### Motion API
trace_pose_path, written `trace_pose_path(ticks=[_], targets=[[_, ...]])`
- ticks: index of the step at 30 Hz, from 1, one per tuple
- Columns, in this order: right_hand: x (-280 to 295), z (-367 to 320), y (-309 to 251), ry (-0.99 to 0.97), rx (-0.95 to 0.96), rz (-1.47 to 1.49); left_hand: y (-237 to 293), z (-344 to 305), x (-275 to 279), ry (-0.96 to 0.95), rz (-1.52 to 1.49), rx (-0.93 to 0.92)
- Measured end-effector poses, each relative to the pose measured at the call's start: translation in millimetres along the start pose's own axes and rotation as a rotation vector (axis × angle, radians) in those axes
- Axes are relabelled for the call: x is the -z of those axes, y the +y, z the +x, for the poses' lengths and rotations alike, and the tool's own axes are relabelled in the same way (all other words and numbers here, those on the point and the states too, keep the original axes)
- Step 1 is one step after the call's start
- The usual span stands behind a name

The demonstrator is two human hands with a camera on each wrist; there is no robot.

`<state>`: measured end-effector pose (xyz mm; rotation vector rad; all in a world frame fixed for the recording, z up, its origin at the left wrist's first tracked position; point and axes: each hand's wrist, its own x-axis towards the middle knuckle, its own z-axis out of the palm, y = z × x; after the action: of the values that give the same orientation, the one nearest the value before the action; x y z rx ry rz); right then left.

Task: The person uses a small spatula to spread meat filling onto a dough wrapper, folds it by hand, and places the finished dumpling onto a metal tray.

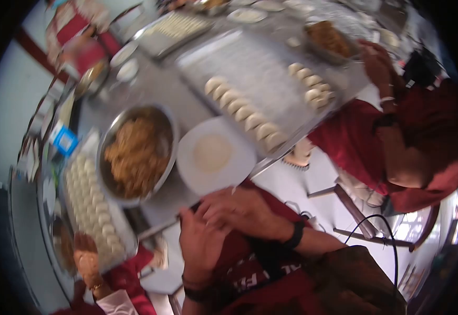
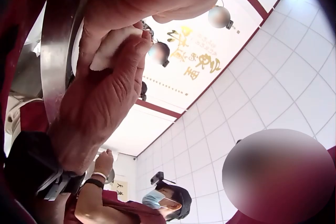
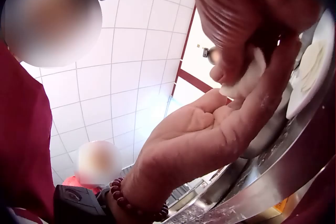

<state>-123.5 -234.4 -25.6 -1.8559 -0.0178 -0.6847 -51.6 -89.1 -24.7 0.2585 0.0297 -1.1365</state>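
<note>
In the head view both hands meet above the apron, below a white plate (image 1: 187, 173) with a flat round wrapper (image 1: 212, 153) on it. A folded piece of white dough (image 2: 114, 49) is between the hands in the left wrist view, gripped by the fingers of the left hand (image 1: 200, 247) and pinched by the thumb and fingers of the right hand (image 1: 247, 212). The right wrist view shows the same dough (image 3: 248, 79) with the left hand (image 3: 191, 134) curled beneath it and the right hand (image 3: 252, 11) over it. Fingers hide part of the dough.
A metal bowl of brown filling (image 1: 137, 157) stands left of the plate. Beyond it lies a tray of dumplings (image 1: 90, 205); a larger tray (image 1: 250, 68) with dumpling rows is ahead. People in red aprons work at both sides. A wooden chair (image 1: 352, 212) stands at the right.
</note>
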Motion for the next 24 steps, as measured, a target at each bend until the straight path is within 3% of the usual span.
trace_pose_path(ticks=[1, 2, 3, 8, 15, 21, 24], targets=[[1.7, 1.2, 0.0, -0.013, 0.010, 0.042, -1.4, 1.1, 0.6, -0.085, -0.093, -0.006], [3.0, 0.4, -6.8, -0.035, -0.121, 0.175, -1.1, -0.5, -1.7, -0.006, 0.115, -0.037], [9.1, 5.9, -14.5, -0.078, -0.094, 0.065, -0.9, -1.2, -4.7, 0.070, 0.320, -0.054], [1.8, 2.8, -5.7, -0.037, -0.219, 0.224, -2.3, -2.9, -15.1, 0.094, 0.211, -0.158], [-1.6, 4.0, -5.0, -0.008, -0.160, 0.226, -3.2, -3.7, -17.7, 0.117, 0.193, -0.197], [1.8, 2.6, -3.7, -0.032, -0.199, 0.208, 1.5, -6.7, -20.0, 0.202, 0.476, -0.086], [2.8, 3.9, -6.6, -0.073, -0.231, 0.177, 0.4, -8.1, -18.0, 0.159, 0.460, -0.124]])
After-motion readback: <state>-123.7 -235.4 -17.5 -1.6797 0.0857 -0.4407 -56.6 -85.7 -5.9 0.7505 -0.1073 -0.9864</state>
